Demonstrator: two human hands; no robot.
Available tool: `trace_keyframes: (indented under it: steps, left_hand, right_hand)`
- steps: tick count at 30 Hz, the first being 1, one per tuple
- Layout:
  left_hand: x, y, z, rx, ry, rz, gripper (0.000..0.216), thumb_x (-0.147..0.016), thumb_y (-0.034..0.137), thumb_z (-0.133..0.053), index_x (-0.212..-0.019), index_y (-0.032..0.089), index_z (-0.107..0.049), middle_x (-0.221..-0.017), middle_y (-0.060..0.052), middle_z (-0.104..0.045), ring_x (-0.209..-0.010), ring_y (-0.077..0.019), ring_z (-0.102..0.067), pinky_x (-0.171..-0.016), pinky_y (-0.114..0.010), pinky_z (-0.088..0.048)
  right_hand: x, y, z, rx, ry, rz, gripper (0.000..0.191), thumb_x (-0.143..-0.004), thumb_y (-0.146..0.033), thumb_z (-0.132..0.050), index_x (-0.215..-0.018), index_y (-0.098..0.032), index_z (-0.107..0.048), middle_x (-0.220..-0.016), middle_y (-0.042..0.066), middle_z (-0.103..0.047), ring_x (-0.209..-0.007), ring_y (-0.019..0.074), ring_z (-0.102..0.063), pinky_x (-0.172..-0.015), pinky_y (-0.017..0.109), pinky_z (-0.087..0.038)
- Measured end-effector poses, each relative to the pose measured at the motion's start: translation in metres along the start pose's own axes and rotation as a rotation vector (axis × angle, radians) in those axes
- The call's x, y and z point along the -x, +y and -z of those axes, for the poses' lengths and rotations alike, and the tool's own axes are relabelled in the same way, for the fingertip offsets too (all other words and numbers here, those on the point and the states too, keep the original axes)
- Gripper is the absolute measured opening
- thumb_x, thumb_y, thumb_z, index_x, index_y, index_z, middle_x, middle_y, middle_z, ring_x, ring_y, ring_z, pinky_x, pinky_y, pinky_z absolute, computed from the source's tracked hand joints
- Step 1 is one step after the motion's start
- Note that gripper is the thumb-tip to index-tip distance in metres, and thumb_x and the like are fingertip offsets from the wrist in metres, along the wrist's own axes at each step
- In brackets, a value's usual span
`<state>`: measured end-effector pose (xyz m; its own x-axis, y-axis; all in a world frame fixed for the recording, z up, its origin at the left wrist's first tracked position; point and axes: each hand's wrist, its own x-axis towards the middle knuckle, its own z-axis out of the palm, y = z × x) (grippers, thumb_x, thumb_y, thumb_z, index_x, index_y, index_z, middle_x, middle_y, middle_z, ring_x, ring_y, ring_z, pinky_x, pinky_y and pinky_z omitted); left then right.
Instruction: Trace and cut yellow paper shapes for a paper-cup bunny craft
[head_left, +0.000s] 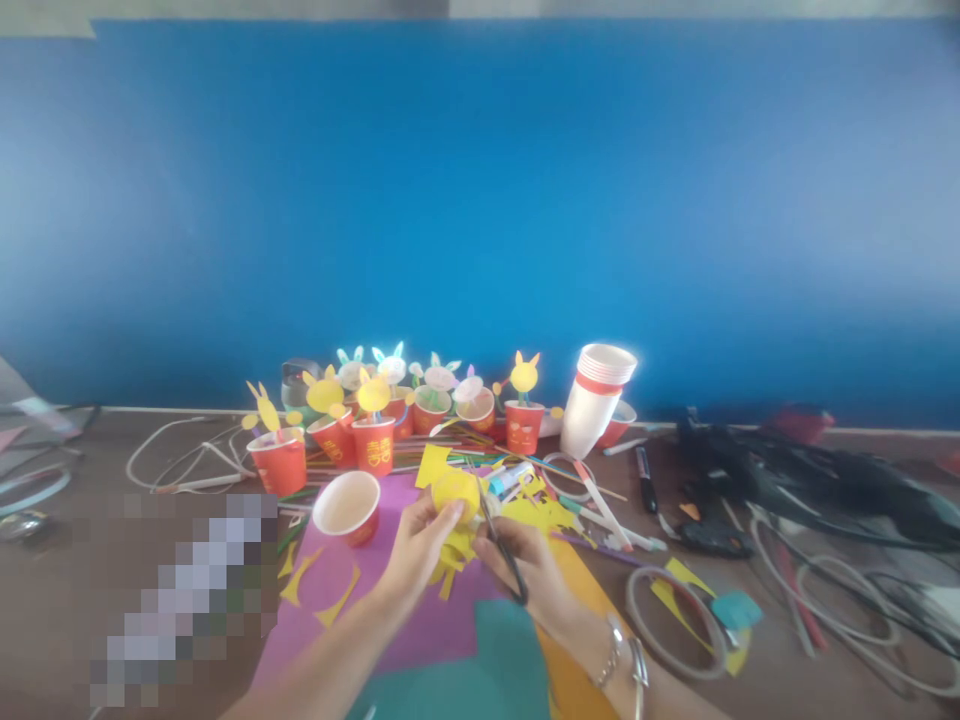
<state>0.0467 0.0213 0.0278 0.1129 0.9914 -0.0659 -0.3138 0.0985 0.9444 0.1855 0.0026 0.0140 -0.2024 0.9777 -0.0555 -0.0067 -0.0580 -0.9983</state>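
My left hand (427, 535) is closed on a round piece of yellow paper (454, 492), pinched near its lower left edge. In my right hand (529, 560) is a pair of scissors (513, 575) with dark handles; its blades stand beside the right edge of the yellow piece. Whether the blades touch the paper is hard to tell. Yellow paper scraps (454, 555) lie under and between my hands. To the left of my left hand, an empty red paper cup (349, 505) stands on a purple sheet (420, 630).
Behind stand several red cups with paper animal figures, among them a yellow one (524, 374). A stack of white cups (598, 400) leans at the back right. Cables (679, 620), a black marker (646, 480) and a dark bag (810, 480) lie to the right. A blue partition (480, 200) rises behind.
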Motion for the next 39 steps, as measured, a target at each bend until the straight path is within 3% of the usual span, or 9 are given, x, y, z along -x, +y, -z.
trace_keyframes:
  steps: [16,24,29,39]
  left_hand:
    - [-0.002,0.000,0.005,0.039,-0.036,0.006,0.033,-0.068,0.041,-0.071,-0.076,0.011,-0.062,-0.053,0.001,-0.061,-0.040,-0.0103,-0.055,-0.037,-0.019,-0.046]
    - [-0.003,-0.004,0.007,0.054,0.007,-0.002,0.029,-0.070,0.039,-0.071,-0.079,0.012,-0.066,-0.063,-0.002,-0.064,-0.049,-0.0119,-0.057,-0.041,-0.021,-0.048]
    - [-0.003,-0.004,0.006,0.062,0.057,-0.020,0.028,-0.072,0.039,-0.070,-0.081,0.013,-0.068,-0.066,-0.001,-0.064,-0.049,-0.0094,-0.056,-0.044,-0.018,-0.048]
    - [-0.002,-0.002,0.004,0.004,0.033,-0.052,0.028,-0.071,0.039,-0.070,-0.078,0.012,-0.068,-0.069,-0.002,-0.061,-0.051,-0.0105,-0.056,-0.042,-0.019,-0.048]
  right_hand:
    - [-0.001,-0.001,0.002,0.006,0.001,-0.005,0.037,-0.063,-0.051,-0.072,-0.064,-0.019,-0.052,-0.043,-0.009,-0.038,-0.036,0.0058,-0.029,-0.036,0.020,-0.022]
    - [-0.001,0.007,0.004,-0.008,-0.026,0.020,0.033,-0.067,-0.045,-0.072,-0.064,-0.019,-0.053,-0.042,-0.009,-0.038,-0.035,0.0051,-0.029,-0.035,0.019,-0.023]
    - [-0.003,0.010,0.004,-0.043,-0.036,-0.031,0.038,-0.060,-0.048,-0.076,-0.066,-0.018,-0.053,-0.041,-0.010,-0.039,-0.031,0.0047,-0.030,-0.031,0.018,-0.022]
    - [0.000,-0.005,0.000,-0.042,-0.014,-0.020,0.041,-0.059,-0.049,-0.077,-0.062,-0.016,-0.053,-0.041,-0.010,-0.037,-0.035,0.0028,-0.026,-0.034,0.018,-0.019]
